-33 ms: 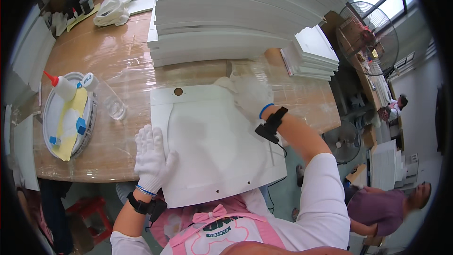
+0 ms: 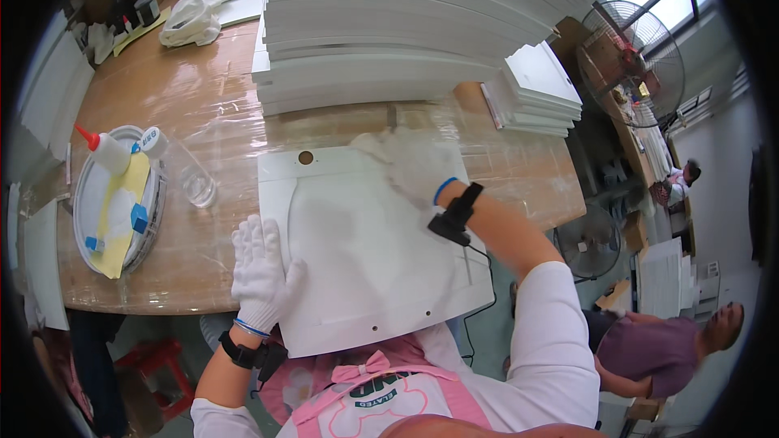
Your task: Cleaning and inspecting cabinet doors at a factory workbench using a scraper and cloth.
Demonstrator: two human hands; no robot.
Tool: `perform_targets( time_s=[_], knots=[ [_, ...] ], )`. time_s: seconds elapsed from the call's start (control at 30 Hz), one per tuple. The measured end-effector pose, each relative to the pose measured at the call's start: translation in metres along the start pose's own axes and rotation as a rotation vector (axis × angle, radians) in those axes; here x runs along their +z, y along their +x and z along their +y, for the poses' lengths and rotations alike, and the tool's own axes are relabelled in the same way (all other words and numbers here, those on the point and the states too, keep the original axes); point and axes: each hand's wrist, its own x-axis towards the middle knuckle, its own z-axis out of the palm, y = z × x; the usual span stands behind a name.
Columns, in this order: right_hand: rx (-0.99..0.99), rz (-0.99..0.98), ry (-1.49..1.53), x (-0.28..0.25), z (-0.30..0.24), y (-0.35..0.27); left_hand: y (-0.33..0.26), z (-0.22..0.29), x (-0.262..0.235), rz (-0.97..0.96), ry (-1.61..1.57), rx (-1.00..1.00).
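A white panel (image 2: 357, 243) with a round hole near its far left corner and small holes along its near edge lies in front of me, overhanging the table's near edge. My left hand (image 2: 264, 268), in a white knit glove, rests against the panel's left edge with fingers stretched out, holding nothing. At the far edge of the panel is my gloved right hand (image 2: 418, 166), smeared by motion. It presses a pale cloth (image 2: 371, 144) to the surface; its fingers are blurred and partly hidden by the glove's back.
Tall stacked white panels (image 2: 389, 24) stand at the back, with a smaller stack (image 2: 540, 89) at right. On the left are a round lid (image 2: 81, 219) bearing a red-tipped bottle (image 2: 109, 152), and a clear bottle (image 2: 195, 182). A person (image 2: 657, 353) stands at right near a fan (image 2: 588, 243).
My right hand has slid left along the panel's far edge, with the pale cloth. My left hand and the panel have stayed in place.
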Motion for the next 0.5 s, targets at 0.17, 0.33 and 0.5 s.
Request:
perform_targets(
  time_s=[0.17, 0.33, 0.5],
  knots=[
    [-0.063, -0.096, 0.519, -0.001, -0.09, 0.08, -0.001, 0.003, -0.003, -0.002, 0.012, -0.034],
    [-0.163, 0.162, 0.278, 0.018, -0.003, 0.028, -0.003, 0.006, 0.001, 0.002, 0.011, -0.019],
    [0.427, 0.024, 0.327, 0.058, 0.119, -0.041, 0.001, 0.012, 0.003, 0.035, 0.018, 0.006]
  ],
)
